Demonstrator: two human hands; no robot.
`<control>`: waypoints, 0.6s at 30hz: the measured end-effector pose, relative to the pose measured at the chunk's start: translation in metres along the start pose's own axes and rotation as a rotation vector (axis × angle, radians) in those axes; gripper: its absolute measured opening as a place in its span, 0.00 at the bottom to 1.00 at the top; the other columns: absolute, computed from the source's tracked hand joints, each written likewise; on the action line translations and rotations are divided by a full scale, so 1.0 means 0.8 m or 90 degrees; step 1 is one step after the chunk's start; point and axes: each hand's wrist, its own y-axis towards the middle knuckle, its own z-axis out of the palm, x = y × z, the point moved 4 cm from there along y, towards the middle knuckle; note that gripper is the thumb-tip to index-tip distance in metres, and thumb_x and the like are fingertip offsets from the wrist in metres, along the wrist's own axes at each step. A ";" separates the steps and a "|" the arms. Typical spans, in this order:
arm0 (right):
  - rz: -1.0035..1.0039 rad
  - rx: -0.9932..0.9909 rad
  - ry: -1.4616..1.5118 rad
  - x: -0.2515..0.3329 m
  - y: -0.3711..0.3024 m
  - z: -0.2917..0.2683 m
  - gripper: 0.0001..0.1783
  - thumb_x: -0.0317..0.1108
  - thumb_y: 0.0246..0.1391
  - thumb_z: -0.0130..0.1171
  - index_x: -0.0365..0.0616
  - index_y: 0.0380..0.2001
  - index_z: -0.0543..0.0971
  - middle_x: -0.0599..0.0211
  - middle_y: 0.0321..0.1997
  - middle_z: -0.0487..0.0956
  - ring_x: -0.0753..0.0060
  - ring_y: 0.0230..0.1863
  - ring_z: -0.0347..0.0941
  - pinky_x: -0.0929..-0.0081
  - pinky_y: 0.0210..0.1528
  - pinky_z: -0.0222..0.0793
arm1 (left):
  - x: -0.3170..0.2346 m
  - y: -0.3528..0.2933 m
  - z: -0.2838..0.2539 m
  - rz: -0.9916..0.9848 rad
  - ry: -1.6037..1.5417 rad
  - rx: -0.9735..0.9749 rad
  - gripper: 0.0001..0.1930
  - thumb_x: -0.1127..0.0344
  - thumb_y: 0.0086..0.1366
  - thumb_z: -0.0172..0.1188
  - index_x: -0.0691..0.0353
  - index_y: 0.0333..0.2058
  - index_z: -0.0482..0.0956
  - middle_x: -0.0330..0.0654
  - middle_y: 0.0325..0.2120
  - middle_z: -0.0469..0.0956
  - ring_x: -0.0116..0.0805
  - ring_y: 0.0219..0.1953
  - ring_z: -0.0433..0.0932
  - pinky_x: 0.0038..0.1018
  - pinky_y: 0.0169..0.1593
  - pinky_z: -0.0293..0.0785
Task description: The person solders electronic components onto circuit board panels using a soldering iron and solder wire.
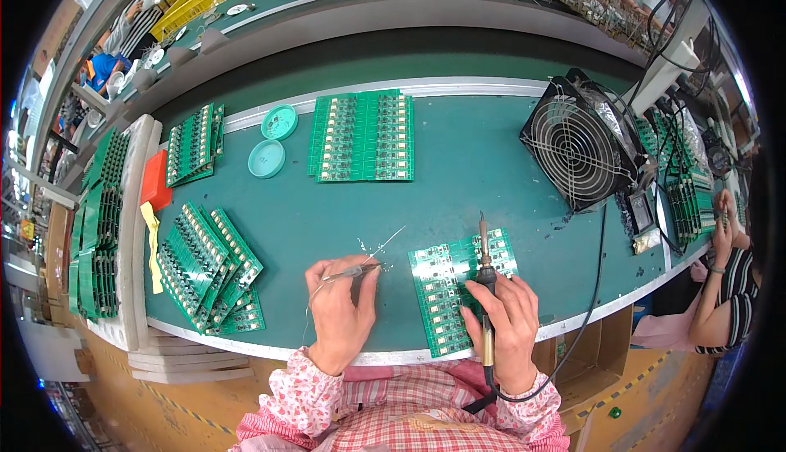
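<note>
My right hand [509, 321] is closed around a soldering iron [485, 249], its tip pointing away from me above a green circuit board panel [434, 284]. The panel lies near the table's front edge, partly under that hand and the iron. My left hand [340, 317] pinches a slim metal tool that looks like tweezers [350, 273], left of the panel. A thin solder wire [388, 241] runs out past those fingers, and its other end trails down by the wrist. Small silvery bits [366, 247] are scattered on the mat beside the fingertips.
Board stacks stand at the back [360, 137], back left [193, 145] and front left [209, 264]. Two turquoise round dishes [267, 159], a red box [155, 182] and a black fan [573, 141] sit around the mat. The iron's cord [596, 288] curves along the right. A co-worker's arm [712, 288] is at right.
</note>
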 end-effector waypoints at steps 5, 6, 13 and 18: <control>0.000 -0.009 0.004 0.000 0.007 0.000 0.22 0.31 0.46 0.71 0.50 0.48 0.83 0.61 0.42 0.78 0.60 0.52 0.75 0.55 0.59 0.67 | -0.001 0.007 0.002 0.029 0.005 -0.014 0.04 0.76 0.62 0.63 0.64 0.36 0.80 0.43 0.34 0.83 0.43 0.37 0.80 0.37 0.53 0.66; -0.003 -0.015 0.003 0.000 0.008 0.000 0.22 0.31 0.46 0.71 0.49 0.48 0.83 0.61 0.42 0.78 0.60 0.52 0.76 0.55 0.59 0.67 | -0.001 0.005 0.002 0.028 0.008 -0.012 0.04 0.76 0.62 0.63 0.64 0.36 0.80 0.43 0.34 0.83 0.43 0.37 0.80 0.37 0.53 0.66; -0.005 -0.007 0.002 -0.001 0.006 0.001 0.22 0.31 0.46 0.71 0.49 0.48 0.83 0.61 0.41 0.78 0.60 0.52 0.75 0.55 0.58 0.67 | -0.002 0.005 0.002 0.031 0.006 -0.009 0.04 0.76 0.61 0.63 0.65 0.35 0.80 0.44 0.34 0.83 0.44 0.37 0.80 0.35 0.50 0.68; -0.002 -0.007 0.001 -0.002 0.003 0.000 0.22 0.31 0.46 0.71 0.50 0.48 0.83 0.61 0.41 0.78 0.59 0.52 0.75 0.55 0.58 0.67 | -0.001 0.003 0.004 0.031 0.004 -0.006 0.04 0.77 0.61 0.63 0.65 0.35 0.81 0.44 0.35 0.83 0.44 0.38 0.80 0.34 0.49 0.68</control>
